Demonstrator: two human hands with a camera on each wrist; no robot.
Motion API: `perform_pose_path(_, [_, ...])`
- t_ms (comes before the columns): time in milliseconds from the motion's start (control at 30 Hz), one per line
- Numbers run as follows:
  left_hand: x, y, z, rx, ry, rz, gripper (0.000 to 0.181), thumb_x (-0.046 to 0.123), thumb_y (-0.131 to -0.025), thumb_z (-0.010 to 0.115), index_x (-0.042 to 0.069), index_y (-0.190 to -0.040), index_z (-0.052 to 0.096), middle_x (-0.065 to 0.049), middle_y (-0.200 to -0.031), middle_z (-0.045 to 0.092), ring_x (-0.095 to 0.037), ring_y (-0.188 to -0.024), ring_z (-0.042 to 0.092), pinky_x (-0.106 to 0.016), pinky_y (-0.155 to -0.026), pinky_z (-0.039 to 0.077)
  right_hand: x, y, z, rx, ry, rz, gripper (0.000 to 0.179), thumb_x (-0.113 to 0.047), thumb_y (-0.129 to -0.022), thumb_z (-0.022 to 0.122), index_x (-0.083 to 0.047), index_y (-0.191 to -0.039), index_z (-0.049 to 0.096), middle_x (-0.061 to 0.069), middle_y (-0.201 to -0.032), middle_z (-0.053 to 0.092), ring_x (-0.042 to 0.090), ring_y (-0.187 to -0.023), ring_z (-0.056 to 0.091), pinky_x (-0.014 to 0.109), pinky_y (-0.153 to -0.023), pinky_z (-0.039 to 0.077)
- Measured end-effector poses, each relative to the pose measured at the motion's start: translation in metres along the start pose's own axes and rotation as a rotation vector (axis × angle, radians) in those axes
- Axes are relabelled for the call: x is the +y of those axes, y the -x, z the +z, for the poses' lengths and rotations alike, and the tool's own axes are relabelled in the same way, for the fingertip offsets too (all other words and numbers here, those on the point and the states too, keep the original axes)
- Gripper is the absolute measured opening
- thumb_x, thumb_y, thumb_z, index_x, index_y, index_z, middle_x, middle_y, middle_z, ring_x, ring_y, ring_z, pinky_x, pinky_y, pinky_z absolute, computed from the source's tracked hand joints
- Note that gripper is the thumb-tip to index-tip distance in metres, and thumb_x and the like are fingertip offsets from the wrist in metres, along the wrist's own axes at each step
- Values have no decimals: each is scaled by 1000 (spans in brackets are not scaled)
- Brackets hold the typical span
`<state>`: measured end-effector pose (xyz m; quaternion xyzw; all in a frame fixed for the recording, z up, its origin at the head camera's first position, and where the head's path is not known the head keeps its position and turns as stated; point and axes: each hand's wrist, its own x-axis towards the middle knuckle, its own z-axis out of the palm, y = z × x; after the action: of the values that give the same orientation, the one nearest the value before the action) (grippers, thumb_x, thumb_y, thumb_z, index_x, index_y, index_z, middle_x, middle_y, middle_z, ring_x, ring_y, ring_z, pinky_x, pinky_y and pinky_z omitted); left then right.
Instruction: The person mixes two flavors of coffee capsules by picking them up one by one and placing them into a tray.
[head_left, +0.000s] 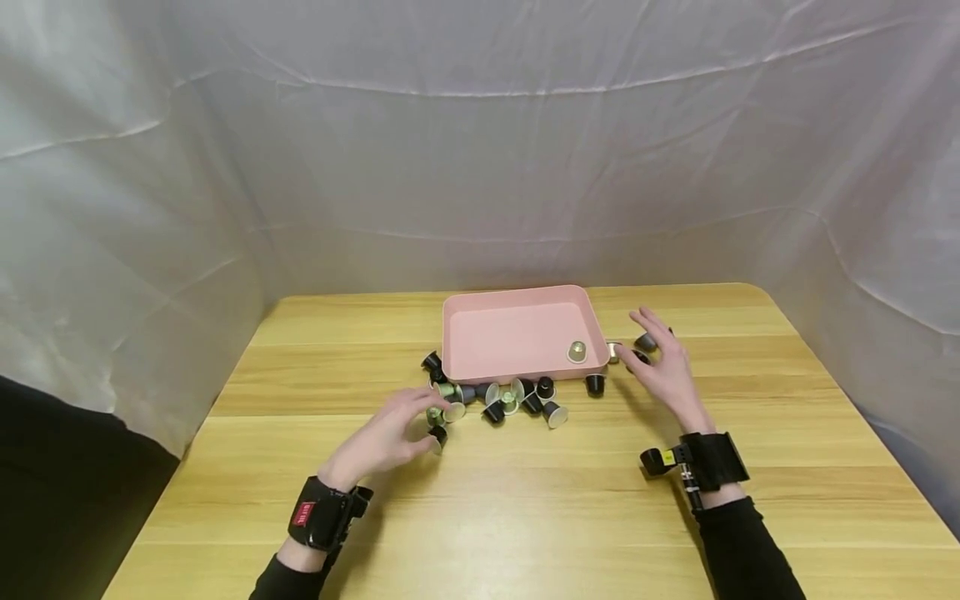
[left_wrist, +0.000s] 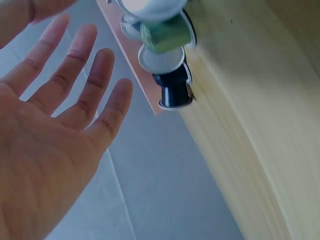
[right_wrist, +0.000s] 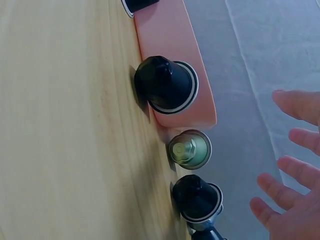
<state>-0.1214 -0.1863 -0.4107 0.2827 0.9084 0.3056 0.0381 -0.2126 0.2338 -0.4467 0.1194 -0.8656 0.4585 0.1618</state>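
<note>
Coffee capsules, black, green and grey-blue, lie along the near side of a pink tray (head_left: 517, 373). My left hand (head_left: 386, 433) hovers at the left end of this row, fingers loosely spread around a black capsule (head_left: 438, 437) and a green capsule (head_left: 435, 416). In the left wrist view the palm of that hand (left_wrist: 55, 130) faces the capsules with nothing in it. Beyond the tray's right end my right hand (head_left: 663, 367) reaches over a few more capsules, its fingers apart and holding nothing. One gold-green capsule (head_left: 577, 352) stands inside the tray, near its right front corner.
A black capsule (head_left: 595, 385) sits just before the tray's front right corner. Grey capsule (head_left: 646, 342) lies beside the right hand's fingers. The wooden table (head_left: 525, 517) stretches toward me, and pale fabric (head_left: 480, 175) hangs behind it and at both sides.
</note>
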Motion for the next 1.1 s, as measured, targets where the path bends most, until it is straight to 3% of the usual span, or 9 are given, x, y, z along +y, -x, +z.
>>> perform_pose_path(167, [5,0,3,-10,-84,74,46,-5,-78,72,8,-122,65,-12,-132,63,-35,-130,55,-59,-112,44,-1,0,2,-2,-10,3,61,-12,-90,73,0,-145,48,29,-160,33,54,-147,29,77,-116,19])
perform_pose_path(667, [9,-1,15,2,-276,166,53,-21,-70,60,9,-112,69,-5,-118,68,-25,-117,62,-43,-103,54,0,2,3,8,-25,4,61,-10,-90,73,1,-145,49,28,-160,34,53,-147,30,77,-116,20])
perform_pose_path(1100, [8,-1,21,4,-344,178,45,-20,-77,62,11,-110,70,-3,-115,68,-22,-111,63,-40,-99,55,0,4,1,-28,-38,38,63,-13,-92,71,-2,-148,46,25,-162,31,52,-149,26,77,-116,19])
